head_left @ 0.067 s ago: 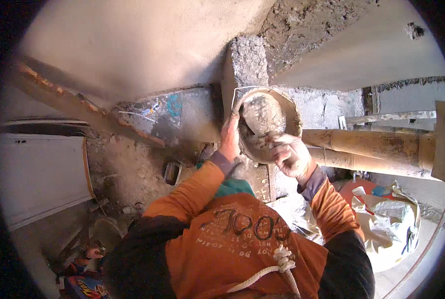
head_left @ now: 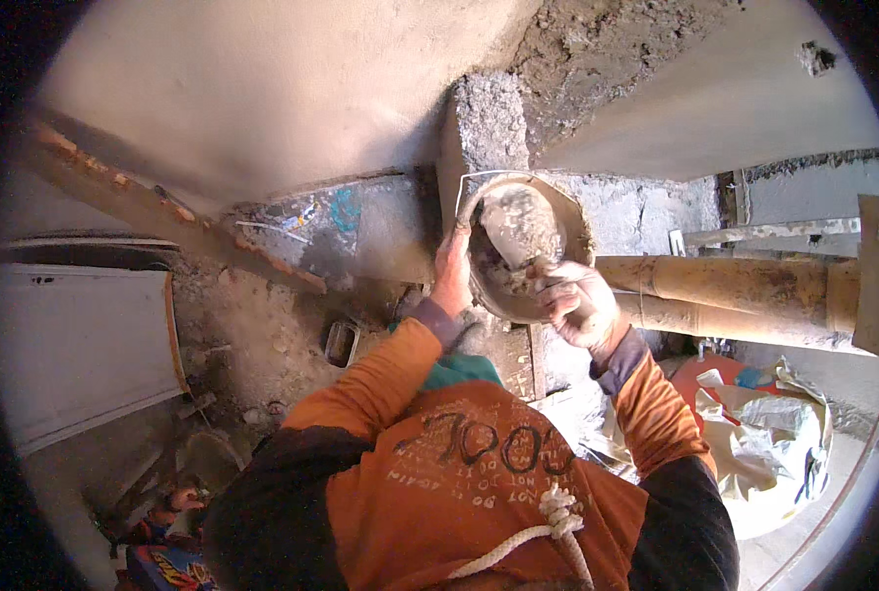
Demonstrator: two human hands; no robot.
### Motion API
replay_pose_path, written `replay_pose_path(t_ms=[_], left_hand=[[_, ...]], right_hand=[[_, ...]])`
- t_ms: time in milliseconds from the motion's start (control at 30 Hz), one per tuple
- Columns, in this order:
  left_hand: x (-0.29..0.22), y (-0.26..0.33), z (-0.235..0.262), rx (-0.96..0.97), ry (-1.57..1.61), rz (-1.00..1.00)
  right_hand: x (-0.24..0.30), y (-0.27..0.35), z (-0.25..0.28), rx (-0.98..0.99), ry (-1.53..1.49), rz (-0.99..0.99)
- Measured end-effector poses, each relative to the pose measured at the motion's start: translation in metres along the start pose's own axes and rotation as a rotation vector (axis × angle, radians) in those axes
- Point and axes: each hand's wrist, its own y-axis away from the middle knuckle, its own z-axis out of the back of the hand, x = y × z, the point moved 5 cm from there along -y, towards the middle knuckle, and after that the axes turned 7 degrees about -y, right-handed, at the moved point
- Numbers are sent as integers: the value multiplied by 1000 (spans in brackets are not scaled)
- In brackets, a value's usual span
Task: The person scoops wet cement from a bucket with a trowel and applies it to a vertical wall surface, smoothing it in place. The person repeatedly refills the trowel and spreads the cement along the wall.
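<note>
In front of my chest is a round, mortar-smeared bucket (head_left: 579, 222) with a thin pale wire handle, its mouth facing me. My left hand (head_left: 451, 271) is closed on its left rim. Inside, a pale, flat trowel blade (head_left: 520, 219) carries wet grey mortar. My right hand (head_left: 579, 303) is closed at the bucket's near right rim, with its fingers curled around the trowel's handle. The fingers hide most of that handle.
Thick bamboo poles (head_left: 735, 286) run to the right from beside the bucket. Behind it stands a rough concrete post (head_left: 493, 123). A small metal tin (head_left: 341, 343) lies on the rubble at left. A crumpled white sack (head_left: 764, 433) sits at lower right.
My right hand and the trowel blade have shifted very slightly to the right. My left hand and the bucket stay nearly in place.
</note>
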Motion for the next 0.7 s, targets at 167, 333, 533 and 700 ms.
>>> replay_pose_path(t_ms=[167,333,533,700], left_hand=[[-5,4,-8,-47,-58,62],[3,-23,22,23,-534,-234],[-17,-2,-9,-90,-325,-131],[-12,-11,4,-181,-240,-128]], right_hand=[[39,47,-18,-168,508,98],[70,18,-49,-481,2464,194],[44,2,27,-644,3037,594],[-5,34,9,-728,3096,420]])
